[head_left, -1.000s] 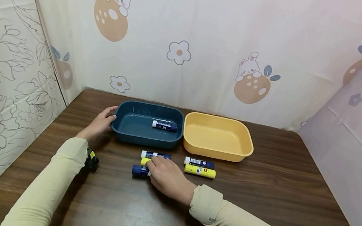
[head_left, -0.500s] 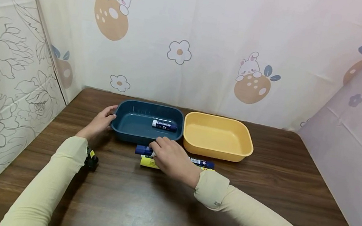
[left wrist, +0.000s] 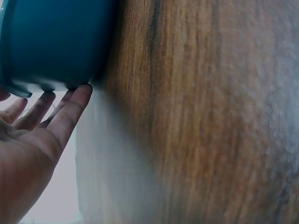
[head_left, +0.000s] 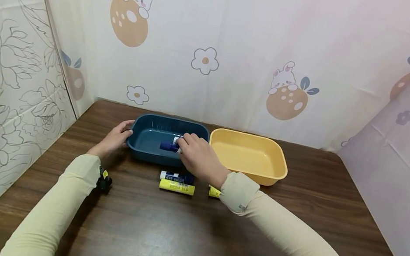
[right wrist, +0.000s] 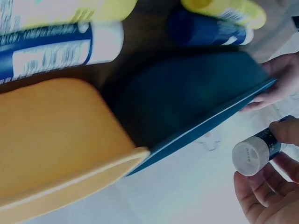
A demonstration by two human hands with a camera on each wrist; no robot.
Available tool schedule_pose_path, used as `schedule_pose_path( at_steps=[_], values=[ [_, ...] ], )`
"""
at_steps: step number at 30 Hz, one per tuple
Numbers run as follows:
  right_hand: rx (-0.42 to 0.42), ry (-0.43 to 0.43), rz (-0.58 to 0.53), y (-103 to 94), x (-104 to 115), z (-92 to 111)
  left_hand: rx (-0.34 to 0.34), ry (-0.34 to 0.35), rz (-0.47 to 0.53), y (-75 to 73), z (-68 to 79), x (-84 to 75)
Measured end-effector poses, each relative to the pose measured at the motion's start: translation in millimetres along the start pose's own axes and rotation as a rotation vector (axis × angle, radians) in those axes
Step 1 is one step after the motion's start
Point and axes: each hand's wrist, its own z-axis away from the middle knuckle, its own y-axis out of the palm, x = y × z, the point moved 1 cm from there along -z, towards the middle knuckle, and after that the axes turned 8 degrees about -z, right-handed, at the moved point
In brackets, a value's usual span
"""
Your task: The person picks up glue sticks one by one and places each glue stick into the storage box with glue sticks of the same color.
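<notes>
My right hand [head_left: 200,157] holds a dark blue glue stick [head_left: 168,146] over the blue tray [head_left: 149,156]. In the right wrist view the thumb and fingers grip this stick around its body, white end [right wrist: 251,156] showing. Another blue glue stick lies inside the tray, mostly hidden behind the hand, with its white end [head_left: 175,140] visible. My left hand [head_left: 113,137] rests against the tray's left side. Seen from the left wrist, its outstretched fingertips [left wrist: 84,93] touch the tray's outer wall.
A yellow tray [head_left: 261,179] stands right beside the blue one. In front of them lie a blue glue stick [head_left: 174,177] and a yellow glue stick [head_left: 176,187]. To their right is another pair, yellow [right wrist: 60,11] and blue [right wrist: 51,53], partly covered by the right arm.
My right hand has picked up the nearest blue glue stick from the table and carried it forward over the blue tray. The left hand stays at the tray's side.
</notes>
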Motion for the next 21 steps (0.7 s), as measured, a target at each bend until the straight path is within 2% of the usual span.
schedule_pose_path(
  at_steps=[7,15,21],
  values=[
    [0.030,0.059,-0.007,12.3,-18,-11,-0.009,0.001,0.000,-0.5,-0.8,0.8],
    [0.190,0.175,-0.028,27.8,-29,-19,-0.002,0.001,0.000,0.1,-0.1,5.1],
    [0.257,0.232,-0.025,34.5,-36,-23,-0.011,0.007,0.007,-0.7,-1.1,3.4]
  ],
)
